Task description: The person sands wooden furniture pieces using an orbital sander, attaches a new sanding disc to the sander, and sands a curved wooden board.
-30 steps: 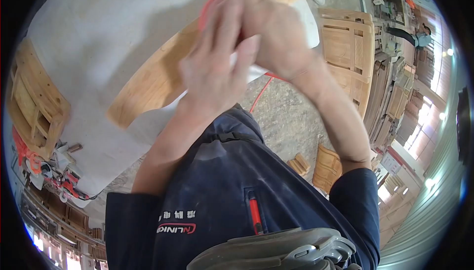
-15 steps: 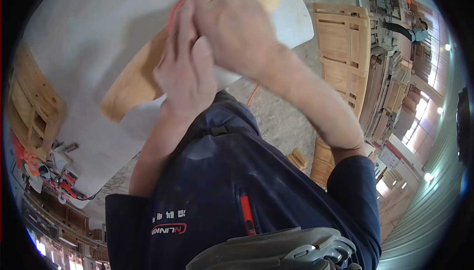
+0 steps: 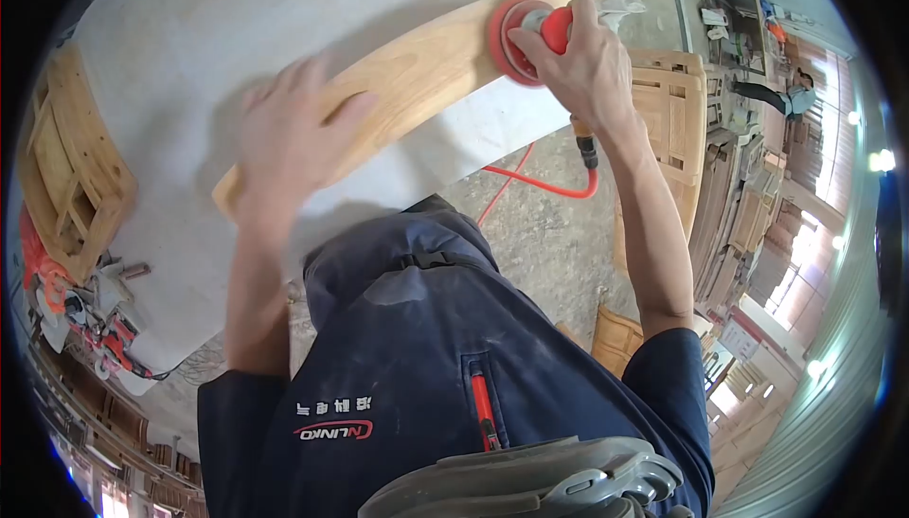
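Note:
A curved, pale wooden board lies on the light-coloured work surface. At its right end my right hand is closed around a red round sander, whose disc rests on or just over the wood. From the sander's brass and black fitting a red hose loops down behind the table edge. My left hand, blurred by motion, is over the left part of the board with its fingers spread and nothing in them.
The light table carries a slatted wooden frame at the left and red power tools near its corner. Wooden panels stand at the right. A person is in the far background.
My hands, close together before, are now apart: the right one has moved right with the sander, the left one leftward with its fingers spread. More of the board and sander shows.

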`<action>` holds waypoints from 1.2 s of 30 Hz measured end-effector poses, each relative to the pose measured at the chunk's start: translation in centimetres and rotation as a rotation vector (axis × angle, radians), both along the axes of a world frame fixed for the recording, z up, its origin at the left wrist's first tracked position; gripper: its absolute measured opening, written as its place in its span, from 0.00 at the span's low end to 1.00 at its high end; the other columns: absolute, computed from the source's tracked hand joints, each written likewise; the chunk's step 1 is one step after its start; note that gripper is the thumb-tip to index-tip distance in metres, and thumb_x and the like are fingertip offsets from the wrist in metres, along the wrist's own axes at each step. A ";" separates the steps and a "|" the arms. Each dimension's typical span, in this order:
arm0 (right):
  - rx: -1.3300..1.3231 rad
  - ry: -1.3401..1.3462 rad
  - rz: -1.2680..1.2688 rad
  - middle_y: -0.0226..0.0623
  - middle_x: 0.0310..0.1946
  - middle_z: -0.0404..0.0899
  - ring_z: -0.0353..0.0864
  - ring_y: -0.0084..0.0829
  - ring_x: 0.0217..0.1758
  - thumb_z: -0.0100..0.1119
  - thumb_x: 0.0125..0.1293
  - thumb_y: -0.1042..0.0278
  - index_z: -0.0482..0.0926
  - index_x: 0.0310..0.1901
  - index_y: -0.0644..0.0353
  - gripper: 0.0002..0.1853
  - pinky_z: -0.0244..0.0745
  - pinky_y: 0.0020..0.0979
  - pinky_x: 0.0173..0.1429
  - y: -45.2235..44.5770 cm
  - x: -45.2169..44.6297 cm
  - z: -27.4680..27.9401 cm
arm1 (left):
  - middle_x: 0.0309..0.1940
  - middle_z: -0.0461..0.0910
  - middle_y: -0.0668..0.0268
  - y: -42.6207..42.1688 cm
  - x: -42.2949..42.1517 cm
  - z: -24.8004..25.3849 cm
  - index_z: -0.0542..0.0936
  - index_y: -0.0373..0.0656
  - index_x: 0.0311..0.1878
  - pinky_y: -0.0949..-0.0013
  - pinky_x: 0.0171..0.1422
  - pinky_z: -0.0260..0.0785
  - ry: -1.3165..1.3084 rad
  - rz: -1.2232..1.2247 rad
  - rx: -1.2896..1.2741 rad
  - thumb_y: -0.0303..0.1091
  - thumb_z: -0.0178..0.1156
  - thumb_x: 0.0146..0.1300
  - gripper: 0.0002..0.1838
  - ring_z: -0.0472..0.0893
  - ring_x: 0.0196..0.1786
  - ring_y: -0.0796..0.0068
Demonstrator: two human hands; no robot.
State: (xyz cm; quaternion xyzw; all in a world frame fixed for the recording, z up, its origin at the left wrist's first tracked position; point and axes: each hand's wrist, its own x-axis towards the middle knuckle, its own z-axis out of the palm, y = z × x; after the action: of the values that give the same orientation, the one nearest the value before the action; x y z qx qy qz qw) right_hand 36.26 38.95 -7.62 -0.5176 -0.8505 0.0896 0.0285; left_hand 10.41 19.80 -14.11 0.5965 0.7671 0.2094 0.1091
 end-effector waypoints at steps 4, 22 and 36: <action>0.091 0.002 0.151 0.57 0.33 0.86 0.90 0.61 0.38 0.76 0.64 0.41 0.76 0.48 0.65 0.32 0.84 0.55 0.43 -3.0 -3.4 -0.8 | 0.42 0.90 0.50 -6.6 -5.6 -0.6 0.89 0.40 0.52 0.52 0.62 0.75 -0.298 0.207 -0.298 0.59 0.61 0.79 0.27 0.87 0.51 0.43; 0.009 0.021 0.233 0.62 0.36 0.85 0.91 0.59 0.37 0.68 0.70 0.51 0.78 0.47 0.69 0.24 0.87 0.52 0.43 -3.6 -12.0 -0.2 | 0.34 0.90 0.52 -9.1 -6.0 -3.5 0.90 0.32 0.54 0.64 0.49 0.77 -0.499 0.463 -0.114 0.50 0.54 0.86 0.28 0.85 0.37 0.72; 0.067 0.105 0.060 0.68 0.43 0.88 0.92 0.61 0.50 0.77 0.63 0.48 0.79 0.57 0.69 0.33 0.86 0.53 0.53 2.2 -3.4 1.4 | 0.40 0.93 0.61 -8.4 -5.7 -2.1 0.90 0.34 0.52 0.70 0.53 0.79 -0.617 0.372 -0.134 0.46 0.77 0.69 0.22 0.88 0.42 0.77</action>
State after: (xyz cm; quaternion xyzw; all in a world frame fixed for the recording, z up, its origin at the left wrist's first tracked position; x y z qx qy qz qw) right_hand 32.88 41.11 -6.21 -0.4850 -0.8655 0.0887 0.0877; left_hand 4.68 11.44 -16.19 0.3473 0.8054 0.3451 0.3342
